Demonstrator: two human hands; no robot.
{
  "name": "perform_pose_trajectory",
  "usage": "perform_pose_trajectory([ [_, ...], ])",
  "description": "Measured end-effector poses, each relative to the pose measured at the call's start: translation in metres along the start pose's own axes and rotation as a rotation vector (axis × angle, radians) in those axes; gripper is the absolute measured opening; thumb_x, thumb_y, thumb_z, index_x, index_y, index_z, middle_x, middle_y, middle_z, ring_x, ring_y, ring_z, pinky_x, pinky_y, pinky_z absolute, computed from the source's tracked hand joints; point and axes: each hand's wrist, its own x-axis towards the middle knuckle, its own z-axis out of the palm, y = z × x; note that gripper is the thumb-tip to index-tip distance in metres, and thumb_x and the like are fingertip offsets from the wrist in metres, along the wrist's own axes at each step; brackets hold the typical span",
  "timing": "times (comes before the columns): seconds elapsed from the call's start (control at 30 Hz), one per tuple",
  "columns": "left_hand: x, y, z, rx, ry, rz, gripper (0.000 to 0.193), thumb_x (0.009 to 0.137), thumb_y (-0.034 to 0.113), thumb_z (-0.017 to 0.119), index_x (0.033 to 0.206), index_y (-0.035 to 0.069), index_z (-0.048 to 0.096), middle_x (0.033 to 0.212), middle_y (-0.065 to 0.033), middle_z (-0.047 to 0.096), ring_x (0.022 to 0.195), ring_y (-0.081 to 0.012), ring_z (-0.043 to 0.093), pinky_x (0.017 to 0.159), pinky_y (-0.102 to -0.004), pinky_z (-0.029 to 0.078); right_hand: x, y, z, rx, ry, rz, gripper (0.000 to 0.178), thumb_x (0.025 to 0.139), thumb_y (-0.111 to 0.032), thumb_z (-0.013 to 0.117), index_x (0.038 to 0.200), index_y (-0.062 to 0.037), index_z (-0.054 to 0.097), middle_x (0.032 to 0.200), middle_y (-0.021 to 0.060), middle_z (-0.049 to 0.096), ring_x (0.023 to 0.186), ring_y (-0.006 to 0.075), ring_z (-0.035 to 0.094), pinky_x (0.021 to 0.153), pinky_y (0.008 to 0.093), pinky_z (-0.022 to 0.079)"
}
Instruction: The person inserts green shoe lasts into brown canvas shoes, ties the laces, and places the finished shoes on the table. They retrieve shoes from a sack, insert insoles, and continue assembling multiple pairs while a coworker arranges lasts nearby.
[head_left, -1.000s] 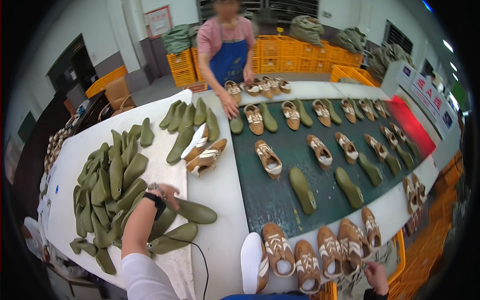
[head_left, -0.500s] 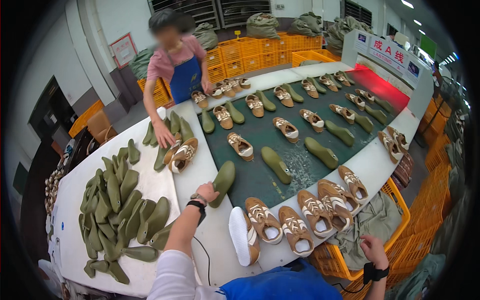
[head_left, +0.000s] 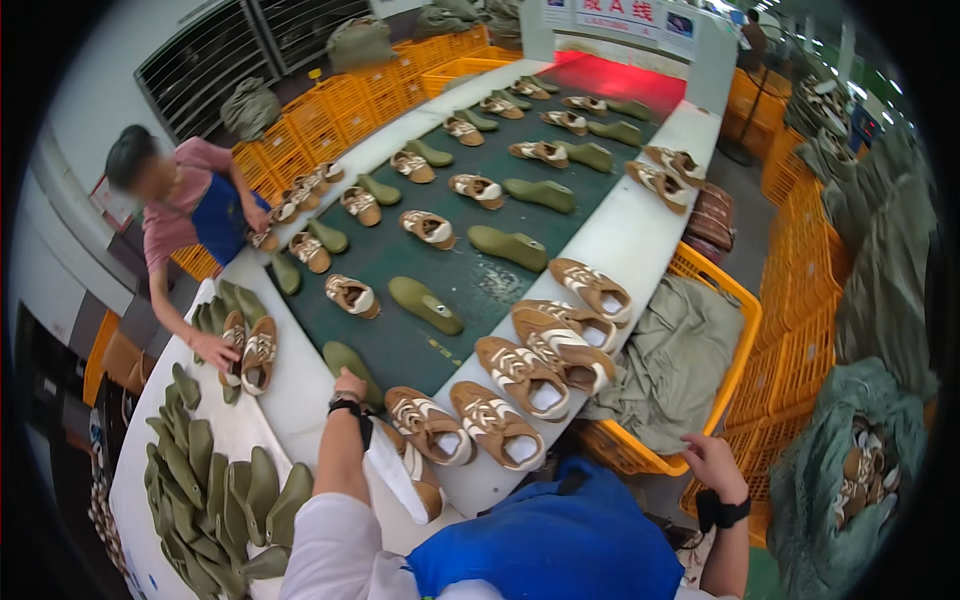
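Left hand [head_left: 350,386] curled round near end of green last [head_left: 350,362] at belt's [head_left: 492,284] near corner, likely for steering; right hand [head_left: 712,463] half-open, seemingly empty.

Orange crates [head_left: 345,105] are lining up along the back wall, lumpy grey-green sacks [head_left: 360,43] are slumping on top, and dark slatted windows [head_left: 208,80] are sitting above. Over on the right from where I'm standing, a single orange crate [head_left: 742,345] is holding a crumpled greyish cloth [head_left: 675,350], with more stacked crates [head_left: 800,290] standing just past it. A teal bag [head_left: 810,500] is kinda sagging nearby, and a reddish-brown bundle [head_left: 710,215] is lying behind the single crate.
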Motion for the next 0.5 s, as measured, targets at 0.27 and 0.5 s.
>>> perform_pose_trajectory([
  [0.27, -0.13, -0.022, -0.052, -0.133, 0.156, 0.375, 0.064, 0.081, 0.039, 0.064, 0.133, 0.006, 0.045, 0.084, -0.0175, 0.068, 0.08, -0.0373, 0.065, 0.074, -0.0445, 0.052, 0.09, -0.082, 0.085, 0.133, -0.216, -0.591, 0.022, 0.079, -0.013, 0.063, 0.101, -0.0079, 0.066, 0.094, 0.0133, 0.065, 0.087, 0.0329, 0.062, 0.074, 0.0395, 0.051],
  [0.5, -0.272, -0.059, 0.039, -0.279, 0.105, 0.161, 0.093, 0.078, 0.047, 0.069, 0.145, 0.004, 0.021, 0.122, -0.0312, 0.051, 0.112, -0.0429, 0.054, 0.092, -0.0443, 0.046, 0.108, -0.144, 0.157, -0.295, -0.527, -0.79, 0.038, 0.074, -0.033, 0.073, 0.105, -0.012, 0.065, 0.097, 0.0134, 0.057, 0.083, 0.0328, 0.063, 0.072, 0.0406, 0.051],
])
